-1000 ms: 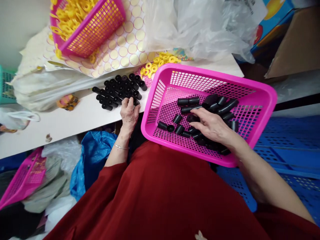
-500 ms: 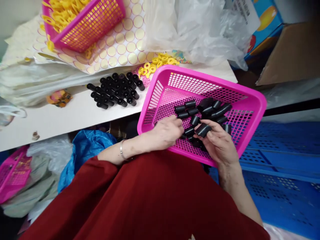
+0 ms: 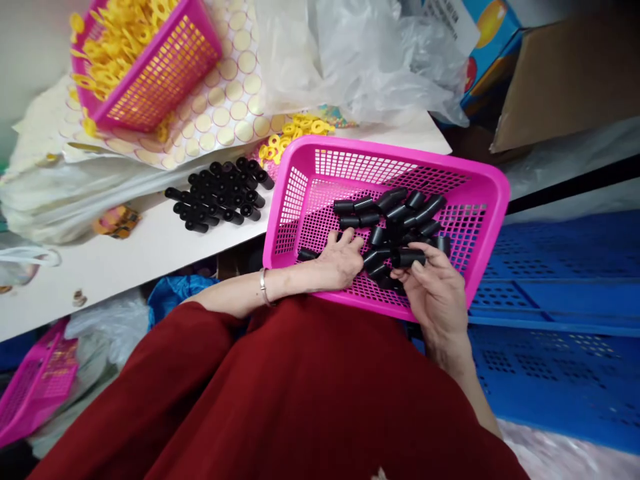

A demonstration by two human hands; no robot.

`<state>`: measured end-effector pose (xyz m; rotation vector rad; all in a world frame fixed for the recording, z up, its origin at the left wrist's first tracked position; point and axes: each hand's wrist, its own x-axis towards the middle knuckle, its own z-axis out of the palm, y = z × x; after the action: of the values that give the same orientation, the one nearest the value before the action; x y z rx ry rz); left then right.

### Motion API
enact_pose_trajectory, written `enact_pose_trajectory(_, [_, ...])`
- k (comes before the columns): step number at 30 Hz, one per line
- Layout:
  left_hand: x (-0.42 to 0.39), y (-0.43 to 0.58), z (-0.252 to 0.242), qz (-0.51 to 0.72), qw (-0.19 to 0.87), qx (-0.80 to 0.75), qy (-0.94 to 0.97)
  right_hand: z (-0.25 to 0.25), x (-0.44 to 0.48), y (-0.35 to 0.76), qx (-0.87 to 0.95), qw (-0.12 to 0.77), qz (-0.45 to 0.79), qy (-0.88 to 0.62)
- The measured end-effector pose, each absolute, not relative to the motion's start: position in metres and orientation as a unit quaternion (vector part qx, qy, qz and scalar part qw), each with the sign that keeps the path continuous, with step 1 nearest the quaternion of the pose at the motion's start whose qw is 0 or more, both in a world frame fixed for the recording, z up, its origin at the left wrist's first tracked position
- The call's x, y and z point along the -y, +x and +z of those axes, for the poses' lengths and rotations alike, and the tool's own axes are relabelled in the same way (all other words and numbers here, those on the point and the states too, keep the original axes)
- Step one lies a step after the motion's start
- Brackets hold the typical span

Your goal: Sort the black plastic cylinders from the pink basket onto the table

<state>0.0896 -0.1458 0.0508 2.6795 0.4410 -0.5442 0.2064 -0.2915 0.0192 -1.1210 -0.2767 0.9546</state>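
A pink basket [image 3: 493,220] with black cylinders [image 3: 399,212] lying in it rests in front of the body. My right hand [image 3: 435,290], at the basket's right front, pinches a black cylinder [image 3: 411,258] between thumb and fingers. Over the basket's left front is my left hand [image 3: 340,260], palm down with its fingers spread, close to the loose cylinders. A single black cylinder [image 3: 307,255] lies just left of it. On the white table [image 3: 135,267], left of the basket, many black cylinders [image 3: 217,193] stand grouped together.
A smaller pink basket [image 3: 160,73] of yellow ring pieces sits at the upper left. More yellow rings [image 3: 300,127] lie behind the large basket. Plastic bags [image 3: 350,60] and a cardboard box [image 3: 565,80] are at the back; blue crates [image 3: 560,287] are at the right.
The view has shifted, so most things appear further left. My left hand's fingers have spread from a closer curl. The cylinder in my right hand now lies more level.
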Motion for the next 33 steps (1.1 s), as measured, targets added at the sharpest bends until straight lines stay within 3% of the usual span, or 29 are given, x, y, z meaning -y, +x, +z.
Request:
enact_pose_trajectory(7, [0.126, 0.073, 0.07, -0.057, 0.568, -0.187, 0.8, 0.023, 0.294, 0.197, 0.211, 0.742, 0.312, -0.555])
enact_pose_trajectory(10, [0.127, 0.069, 0.072, -0.035, 0.628, -0.207, 0.749, 0.021, 0.296, 0.196, 0.246, 0.732, 0.311, -0.554])
enact_pose_trajectory(33, [0.123, 0.079, 0.082, -0.087, 0.471, -0.137, 0.867, 0.021, 0.3, 0.194, 0.263, 0.686, 0.331, -0.593])
